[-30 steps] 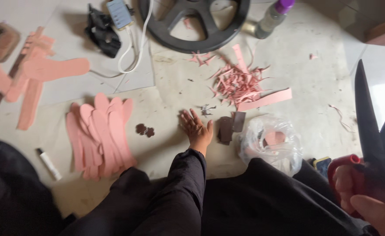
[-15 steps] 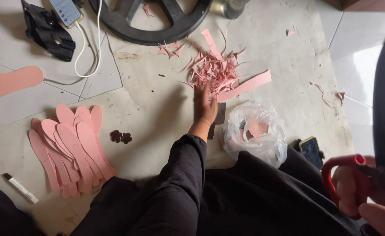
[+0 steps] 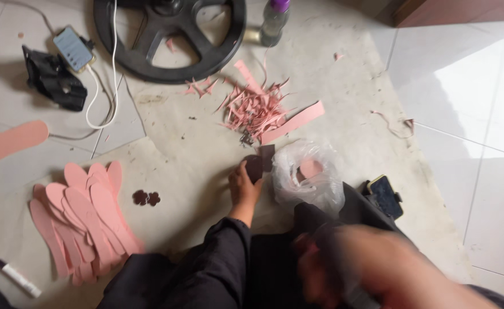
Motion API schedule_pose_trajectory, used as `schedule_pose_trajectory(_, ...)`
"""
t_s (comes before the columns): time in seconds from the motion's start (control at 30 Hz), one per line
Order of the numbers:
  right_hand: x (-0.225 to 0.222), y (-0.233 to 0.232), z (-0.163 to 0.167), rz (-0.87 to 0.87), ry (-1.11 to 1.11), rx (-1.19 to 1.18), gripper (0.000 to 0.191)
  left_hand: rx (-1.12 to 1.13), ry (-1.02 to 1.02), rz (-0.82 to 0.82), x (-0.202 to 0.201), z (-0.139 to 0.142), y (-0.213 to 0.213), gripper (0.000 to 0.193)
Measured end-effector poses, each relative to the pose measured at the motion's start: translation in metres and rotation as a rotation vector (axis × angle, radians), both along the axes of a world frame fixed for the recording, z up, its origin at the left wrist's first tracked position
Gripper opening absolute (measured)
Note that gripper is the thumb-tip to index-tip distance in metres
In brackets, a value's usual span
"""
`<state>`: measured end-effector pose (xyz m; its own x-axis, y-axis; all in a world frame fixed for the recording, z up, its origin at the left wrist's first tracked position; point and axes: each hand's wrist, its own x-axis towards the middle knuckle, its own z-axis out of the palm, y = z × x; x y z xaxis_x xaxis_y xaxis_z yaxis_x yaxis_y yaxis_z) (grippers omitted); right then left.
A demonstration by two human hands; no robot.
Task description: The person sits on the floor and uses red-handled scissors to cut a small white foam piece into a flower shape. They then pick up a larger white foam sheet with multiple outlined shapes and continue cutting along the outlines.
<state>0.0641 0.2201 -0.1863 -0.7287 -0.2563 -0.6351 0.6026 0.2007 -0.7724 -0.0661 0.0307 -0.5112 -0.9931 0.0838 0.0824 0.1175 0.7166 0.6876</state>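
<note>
left hand (image 3: 243, 189) is out over the pale floor sheet (image 3: 349, 97), fingers pinched on a dark maroon piece (image 3: 259, 165), which sits at the fingertips just beside the clear plastic bag (image 3: 306, 177). right hand (image 3: 372, 269) is a big blur at the lower right, close to the camera. there is some red and dark smear near it but cannot tell what it holds or whether it is closed or loose.

risks, as a judgement: the pinch on the maroon piece looks shallow, thumb and fingertips only, so the piece could slip and drop onto the sheet. the bag mouth is right next to the fingers, so a snag could drag the bag and spill the pink bit inside. the pink scrap pile (image 3: 257, 111) and its long strip lie just beyond the hand, easy to scatter with a sweep of the wrist. the right hand is moving fast near the lap and the phone (image 3: 386, 196) by the knee, so a bump there is possible.

pose: left arm in a black sleeve (image 3: 217, 257) reaches forward from the lap, wrist fairly straight, back of hand up, fingers curled forward around the piece. right forearm comes in from the lower right, too smeared for finger detail.

around: stack of pink cutouts (image 3: 86, 217) to the left, two small maroon flower shapes (image 3: 146, 198) between stack and hand, black wheel (image 3: 169, 34) and bottle (image 3: 275, 20) at the top, white tube (image 3: 17, 278) lower left.
</note>
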Motion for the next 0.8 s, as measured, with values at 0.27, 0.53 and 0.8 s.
schedule_pose_trajectory(0.27, -0.018, -0.003, -0.041, 0.397, 0.046, 0.09, 0.038, 0.062, -0.251, 0.009, 0.0, 0.031, -0.014, 0.103)
schedule_pose_trajectory(0.53, -0.053, -0.021, -0.057, 0.243, 0.124, 0.236, 0.033, 0.335, -0.365, 0.134, -0.022, 0.079, -0.025, 0.093)
schedule_pose_trajectory(0.8, -0.073, -0.034, -0.062, 0.289, 0.126, 0.255, 0.029, 1.14, -0.763, 0.197, -0.05, 0.098, -0.028, 0.058)
